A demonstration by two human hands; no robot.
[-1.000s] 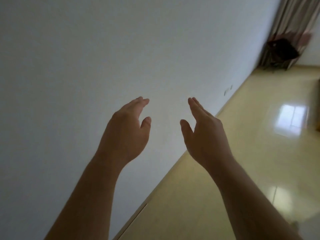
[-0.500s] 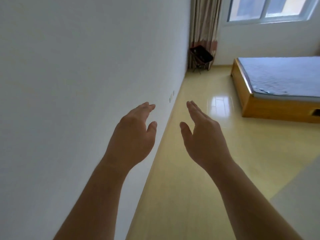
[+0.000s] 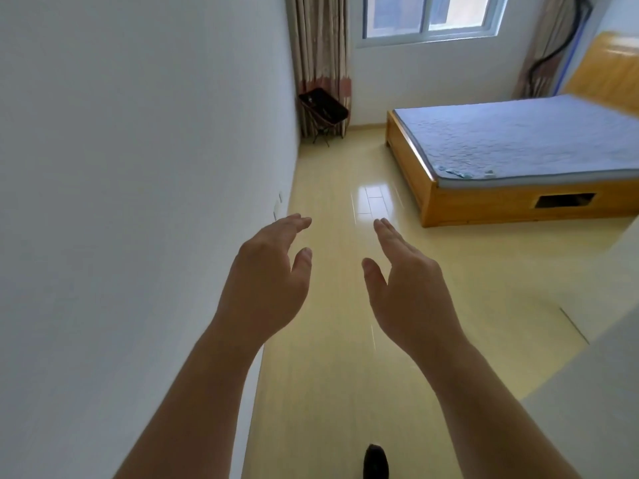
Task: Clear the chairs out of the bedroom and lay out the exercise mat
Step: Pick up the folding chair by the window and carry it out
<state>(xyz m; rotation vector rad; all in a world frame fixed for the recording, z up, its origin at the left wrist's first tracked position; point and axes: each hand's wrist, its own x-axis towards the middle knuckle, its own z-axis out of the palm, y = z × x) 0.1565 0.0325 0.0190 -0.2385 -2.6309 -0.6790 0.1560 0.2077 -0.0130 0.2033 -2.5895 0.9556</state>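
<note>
A dark folding chair (image 3: 323, 110) stands in the far left corner of the bedroom, against the curtain and the white wall. My left hand (image 3: 268, 283) and my right hand (image 3: 406, 290) are held out in front of me at mid-frame, palms facing each other, fingers apart, holding nothing. Both hands are far from the chair. No exercise mat is in view.
A white wall (image 3: 138, 202) runs along my left. A wooden bed (image 3: 518, 181) with a blue mattress stands at the right under a window (image 3: 428, 15). Glossy yellow floor (image 3: 345, 188) lies between wall and bed. A white surface (image 3: 587, 392) juts in at lower right. A dark shoe tip (image 3: 376, 461) shows below.
The view has swung to the right and levelled, bringing the chair, bed and window into fuller view. My hands have kept the same open pose.
</note>
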